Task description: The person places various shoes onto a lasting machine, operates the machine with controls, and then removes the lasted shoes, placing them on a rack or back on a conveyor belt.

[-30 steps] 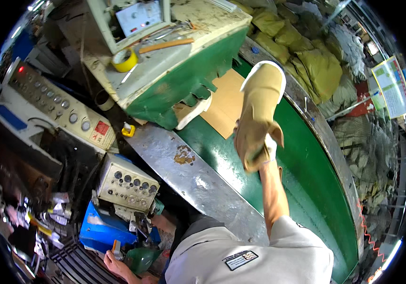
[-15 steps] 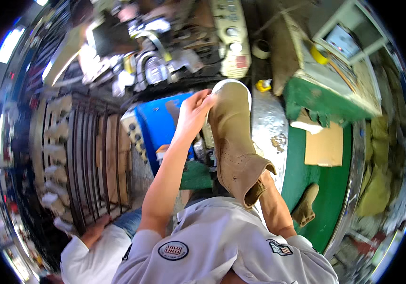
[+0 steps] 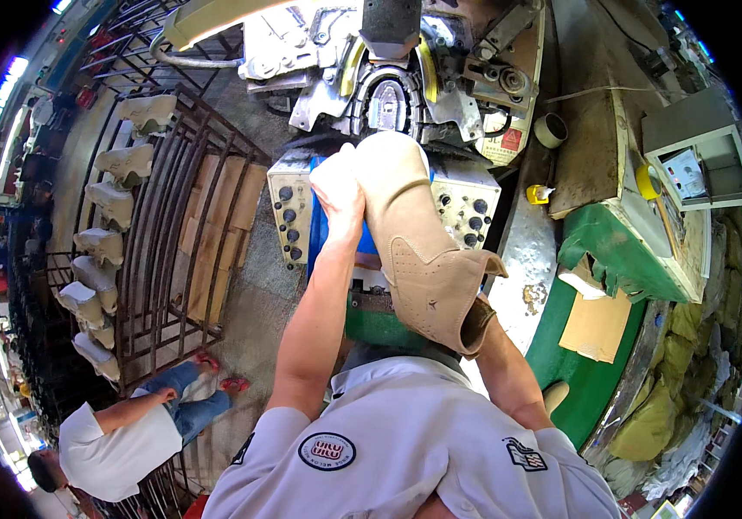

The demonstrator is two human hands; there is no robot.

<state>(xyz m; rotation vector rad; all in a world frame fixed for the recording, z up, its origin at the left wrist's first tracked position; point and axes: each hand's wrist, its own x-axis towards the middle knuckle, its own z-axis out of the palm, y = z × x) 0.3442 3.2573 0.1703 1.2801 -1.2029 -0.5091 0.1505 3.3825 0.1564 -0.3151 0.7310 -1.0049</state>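
A tan ankle boot (image 3: 418,259) is held in front of me, its toe pointing away and its open shaft toward my chest. A pale edge shows along its toe. My left hand (image 3: 339,195) is closed at the left side of the toe. My right forearm (image 3: 507,368) runs behind the shaft, and the boot hides that hand and its fingers. Just beyond the toe sits a machine's metal toe-shaped form (image 3: 388,105), ringed by dark segments. Whether the boot touches the machine I cannot tell. Part of another tan boot (image 3: 555,396) shows beside my right arm.
Panels with black knobs (image 3: 289,216) flank a blue panel beneath the boot. A metal rack (image 3: 172,259) and several pale shoe lasts (image 3: 111,205) stand left. On the right are a green bench (image 3: 591,411), cardboard (image 3: 596,327) and a yellow tape roll (image 3: 648,182). Another person (image 3: 128,432) is lower left.
My view has shifted, bringing the machine's form into clear sight beyond the boot. My left hand has changed from extended fingers at the toe to a closed grip lower on its side.
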